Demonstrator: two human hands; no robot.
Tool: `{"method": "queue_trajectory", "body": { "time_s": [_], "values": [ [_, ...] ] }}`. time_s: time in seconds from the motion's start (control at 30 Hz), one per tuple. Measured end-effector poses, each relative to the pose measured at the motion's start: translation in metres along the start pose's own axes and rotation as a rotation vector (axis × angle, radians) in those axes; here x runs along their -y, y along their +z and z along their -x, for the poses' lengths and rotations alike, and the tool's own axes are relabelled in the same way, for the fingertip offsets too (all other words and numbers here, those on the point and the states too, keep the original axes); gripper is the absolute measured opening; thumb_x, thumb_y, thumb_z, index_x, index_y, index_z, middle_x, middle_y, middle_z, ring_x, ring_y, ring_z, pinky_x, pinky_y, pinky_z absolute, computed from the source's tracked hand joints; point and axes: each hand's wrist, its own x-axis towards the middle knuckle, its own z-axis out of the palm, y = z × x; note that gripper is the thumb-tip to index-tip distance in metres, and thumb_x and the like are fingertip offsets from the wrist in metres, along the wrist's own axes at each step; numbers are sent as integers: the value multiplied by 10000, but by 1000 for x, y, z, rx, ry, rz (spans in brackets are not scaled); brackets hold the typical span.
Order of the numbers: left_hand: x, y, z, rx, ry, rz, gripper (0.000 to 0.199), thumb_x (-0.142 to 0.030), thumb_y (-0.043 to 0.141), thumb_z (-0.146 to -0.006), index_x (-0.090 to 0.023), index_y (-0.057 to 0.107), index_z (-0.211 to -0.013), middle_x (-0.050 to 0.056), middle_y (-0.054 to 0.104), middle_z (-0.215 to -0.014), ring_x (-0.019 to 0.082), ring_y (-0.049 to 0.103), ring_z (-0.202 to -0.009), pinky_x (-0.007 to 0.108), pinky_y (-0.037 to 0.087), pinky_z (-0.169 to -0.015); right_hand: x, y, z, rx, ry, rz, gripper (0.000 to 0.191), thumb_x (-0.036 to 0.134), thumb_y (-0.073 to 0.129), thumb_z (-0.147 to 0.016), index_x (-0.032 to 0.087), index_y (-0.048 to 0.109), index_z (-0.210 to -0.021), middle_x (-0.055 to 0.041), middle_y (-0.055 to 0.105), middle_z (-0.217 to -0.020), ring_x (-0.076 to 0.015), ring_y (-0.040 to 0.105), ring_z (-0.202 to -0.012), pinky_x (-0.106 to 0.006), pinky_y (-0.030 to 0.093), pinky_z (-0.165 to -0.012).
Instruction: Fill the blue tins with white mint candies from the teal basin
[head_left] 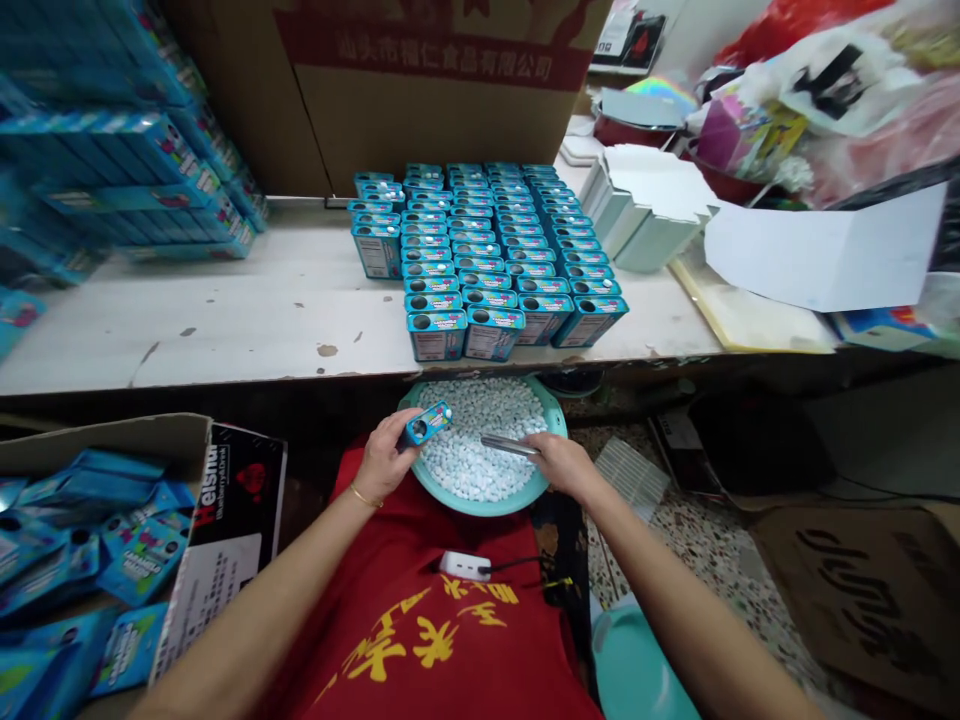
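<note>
Just over the left rim of a turquoise basin (pixel 556 412), my left hand (pixel 386 455) is closed around a small blue candy box (pixel 429 425), its top tilted toward me. A dark round opening shows in that top. My right hand (pixel 561 462) grips a metal scoop (pixel 508 445) at the basin's right side. The scoop's tip points left over the small white candies (pixel 480 475) that fill the basin. Whether the scoop carries any candies I cannot make out. A red cloth (pixel 450 620) with yellow characters covers my lap beneath the basin.
Rows of upright blue boxes (pixel 491 330) stand on the white table (pixel 315 300) ahead. A carton (pixel 450 110) rises behind them; stacked blue packs (pixel 142 190) are left. Another carton (pixel 180 440) at lower left holds blue boxes. White card sheets (pixel 652 190) sit right.
</note>
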Motion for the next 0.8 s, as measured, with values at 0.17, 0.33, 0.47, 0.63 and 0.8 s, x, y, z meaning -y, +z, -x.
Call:
{"method": "queue_trajectory", "body": {
  "time_s": [0.17, 0.33, 0.47, 0.63, 0.8],
  "values": [
    [-9, -23, -10, 69, 44, -43, 450, -161, 547, -718, -217, 496, -1162, 65, 557, -1161, 209, 512, -1066, 371, 387, -951, 4, 17, -8, 18, 14, -87, 313, 235, 412, -813, 234, 567, -1084, -48, 608, -1093, -170, 542, -1009, -257, 384, -834],
    [-23, -42, -20, 112, 153, -126, 449, -114, 541, -705, -246, 517, -1133, 53, 555, -1155, 215, 487, -1097, 404, 362, -968, -7, 24, -9, -15, 41, -160, 320, 253, 417, -795, 231, 574, -1072, -44, 617, -1082, -186, 541, -1021, -260, 384, -846],
    [-35, -73, -43, -87, 24, 33, 388, -210, 570, -730, -218, 502, -1112, 52, 563, -1083, 188, 527, -1012, 358, 405, -920, -20, 36, -10, -46, 38, -225, 336, 234, 424, -763, 236, 582, -1059, -36, 620, -1084, -188, 544, -1024, -261, 388, -856],
    [-7, -107, -121, -288, -98, 248, 449, -339, 604, -698, -169, 486, -1097, 51, 586, -1012, 186, 555, -939, 361, 428, -881, -25, 52, -9, -110, 32, -344, 349, 281, 417, -751, 240, 604, -1042, -33, 624, -1082, -194, 552, -1016, -270, 394, -874],
    [46, -110, -208, -222, -97, 180, 535, -334, 654, -612, -163, 487, -1090, 49, 597, -983, 185, 584, -862, 355, 461, -825, -21, 59, -12, -107, 53, -457, 369, 314, 462, -698, 255, 632, -1020, -19, 649, -1042, -196, 578, -979, -248, 422, -854]
  ]
}}
